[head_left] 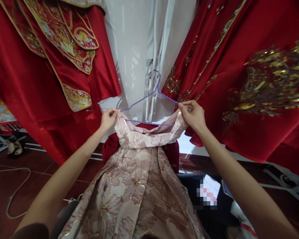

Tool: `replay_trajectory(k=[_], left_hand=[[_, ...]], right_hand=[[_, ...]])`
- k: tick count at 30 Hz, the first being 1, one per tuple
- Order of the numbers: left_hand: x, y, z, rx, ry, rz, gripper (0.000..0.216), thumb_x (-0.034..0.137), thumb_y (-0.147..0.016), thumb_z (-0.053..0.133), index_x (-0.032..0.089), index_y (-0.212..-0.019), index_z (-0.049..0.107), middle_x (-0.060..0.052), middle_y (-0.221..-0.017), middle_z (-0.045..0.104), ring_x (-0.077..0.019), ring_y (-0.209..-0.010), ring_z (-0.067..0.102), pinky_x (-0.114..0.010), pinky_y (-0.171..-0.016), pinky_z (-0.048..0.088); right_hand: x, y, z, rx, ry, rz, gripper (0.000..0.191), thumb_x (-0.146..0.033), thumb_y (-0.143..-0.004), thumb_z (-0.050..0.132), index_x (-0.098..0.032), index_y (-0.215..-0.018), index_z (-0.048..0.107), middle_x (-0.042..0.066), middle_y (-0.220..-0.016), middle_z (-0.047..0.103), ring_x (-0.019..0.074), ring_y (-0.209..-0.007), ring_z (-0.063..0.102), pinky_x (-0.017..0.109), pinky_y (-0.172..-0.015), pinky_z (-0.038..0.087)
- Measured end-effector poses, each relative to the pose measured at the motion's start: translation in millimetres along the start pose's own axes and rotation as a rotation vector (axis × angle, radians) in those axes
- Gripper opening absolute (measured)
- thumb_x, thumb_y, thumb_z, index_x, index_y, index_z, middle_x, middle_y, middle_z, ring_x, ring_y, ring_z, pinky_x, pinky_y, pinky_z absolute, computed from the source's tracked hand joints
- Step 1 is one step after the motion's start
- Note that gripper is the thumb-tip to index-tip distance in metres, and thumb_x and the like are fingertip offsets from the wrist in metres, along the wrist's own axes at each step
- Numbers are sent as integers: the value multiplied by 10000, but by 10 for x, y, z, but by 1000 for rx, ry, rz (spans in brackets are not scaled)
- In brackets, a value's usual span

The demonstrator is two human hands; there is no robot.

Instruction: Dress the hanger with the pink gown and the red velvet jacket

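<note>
A pink floral brocade dress (129,179) with gold threads hangs in front of me, its skirt spreading toward my body. Inside its neckline is a thin purple hanger (142,99), with its hook pointing up and its lower bar crossing the opening. My left hand (109,119) pinches the dress's left shoulder at the hanger's left end. On the other side, my right hand (193,114) pinches the right shoulder close to the hanger's right arm. Both arms are stretched forward.
Red embroidered garments hang at left (102,66) and right (259,126). Behind the dress are pale curtains (132,49) and dark red cloth (111,147). A lit phone (210,189) lies on a dark surface at lower right. A white cable (11,199) and shoes (15,147) are at left.
</note>
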State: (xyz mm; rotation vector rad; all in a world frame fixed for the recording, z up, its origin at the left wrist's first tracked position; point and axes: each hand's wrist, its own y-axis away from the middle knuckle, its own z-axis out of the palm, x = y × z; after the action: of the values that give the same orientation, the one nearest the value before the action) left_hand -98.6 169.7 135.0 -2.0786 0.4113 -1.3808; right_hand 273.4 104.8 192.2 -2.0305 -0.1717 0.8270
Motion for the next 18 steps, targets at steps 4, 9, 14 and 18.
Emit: replay_trajectory(k=[4,9,14,18], left_hand=[[402,-140,176,-61,89,107,220,379,-768,603,165,-788,650,-40,-821,671,-147,-791,602,-247,-750,454],[402,-131,132,-125,221,-55,327,458,-788,565,156,-874,653,-65,-897,678,-156,-801,616,-251,-701,479],[-131,111,-24,-240,162,-345,363,267,-640,655,124,-971,616,-77,-834,684,-185,-746,636,-317,-709,513],[-410,406,-19,-644,102,-367,446,123,-483,675,142,-928,647,-75,-862,705,-251,-908,637,-345,-872,487]], right_hand=[[47,10,14,-31,-33,1,310,-506,-773,585,-220,-885,632,69,-886,702,241,-808,649,367,-733,496],[106,-22,11,-46,-60,45,327,-530,-775,574,-225,-877,633,56,-846,698,236,-792,649,367,-727,494],[96,-12,36,-41,-48,59,330,-536,-769,574,-223,-859,629,54,-829,694,232,-785,642,357,-718,488],[92,-6,48,-33,-44,68,346,-549,-763,569,-217,-845,626,56,-791,689,229,-741,635,349,-681,488]])
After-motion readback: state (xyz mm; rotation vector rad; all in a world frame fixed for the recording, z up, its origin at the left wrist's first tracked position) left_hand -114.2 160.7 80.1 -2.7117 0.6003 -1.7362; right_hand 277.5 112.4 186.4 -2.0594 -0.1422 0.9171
